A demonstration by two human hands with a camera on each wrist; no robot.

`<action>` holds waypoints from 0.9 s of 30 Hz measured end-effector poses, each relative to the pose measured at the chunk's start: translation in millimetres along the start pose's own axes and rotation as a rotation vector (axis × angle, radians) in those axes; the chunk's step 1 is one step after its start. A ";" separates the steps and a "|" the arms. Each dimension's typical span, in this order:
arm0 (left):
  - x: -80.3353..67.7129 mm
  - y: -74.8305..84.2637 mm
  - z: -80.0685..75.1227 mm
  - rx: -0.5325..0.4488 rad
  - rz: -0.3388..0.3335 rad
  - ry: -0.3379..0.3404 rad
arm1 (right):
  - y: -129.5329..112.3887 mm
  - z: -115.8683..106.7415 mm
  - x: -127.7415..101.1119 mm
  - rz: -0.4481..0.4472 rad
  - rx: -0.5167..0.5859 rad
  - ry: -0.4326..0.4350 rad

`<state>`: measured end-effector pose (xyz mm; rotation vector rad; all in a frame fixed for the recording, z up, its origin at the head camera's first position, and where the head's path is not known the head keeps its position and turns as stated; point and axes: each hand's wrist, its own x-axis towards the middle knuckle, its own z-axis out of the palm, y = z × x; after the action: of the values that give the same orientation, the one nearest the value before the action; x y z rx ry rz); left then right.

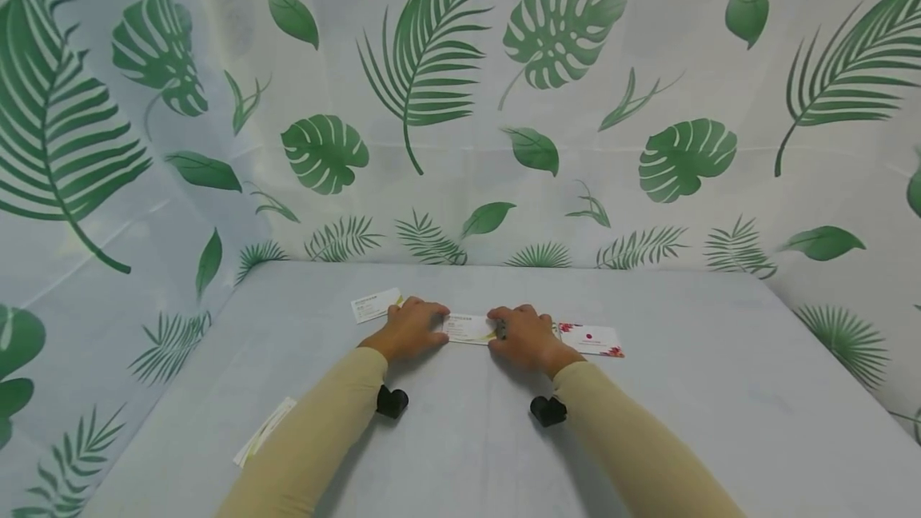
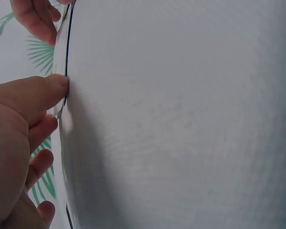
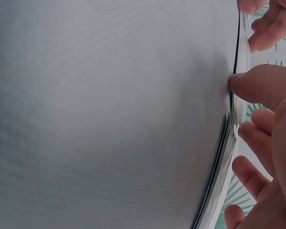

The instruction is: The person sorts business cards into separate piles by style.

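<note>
A white business card point(image 1: 469, 328) with a yellow-green curve lies on the table between both hands. At its left end the left hand point(image 1: 408, 332) pinches it, thumb at the near edge and index finger at the far edge. The right hand point(image 1: 528, 339) pinches the right end the same way. From the side, the left wrist view shows the left thumb point(image 2: 57, 85) against the card's thin edge. The right thumb point(image 3: 243, 83) presses that edge in the right wrist view. Close beside the right hand lies a stack of cards point(image 3: 213, 183), its top card point(image 1: 593, 340) printed with red flowers.
Another white card point(image 1: 374, 306) lies behind the left hand, partly covered by it. A few overlapping cards point(image 1: 263, 430) rest at the table's left side, by the left sleeve. Leaf-patterned cloth point(image 1: 460, 182) hangs behind the pale table point(image 1: 475, 438).
</note>
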<state>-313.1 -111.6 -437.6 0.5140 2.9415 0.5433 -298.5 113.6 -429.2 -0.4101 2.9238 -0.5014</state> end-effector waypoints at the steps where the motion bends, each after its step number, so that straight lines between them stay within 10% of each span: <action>1: -0.1 0.3 0.0 0.001 -0.005 -0.001 | 0.0 -0.4 0.1 -0.001 0.001 -0.001; 18: -1.7 0.8 -0.2 -0.065 -0.036 -0.002 | -1.6 -1.5 -1.7 -0.029 0.023 0.007; 27: -38.9 -10.2 -25.5 -0.091 -0.037 -0.030 | -15.7 -2.9 -22.0 -0.146 0.124 0.046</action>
<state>-283.9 -142.4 -415.9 0.4526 2.8757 0.6558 -274.3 106.6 -419.0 -0.6050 2.8992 -0.7167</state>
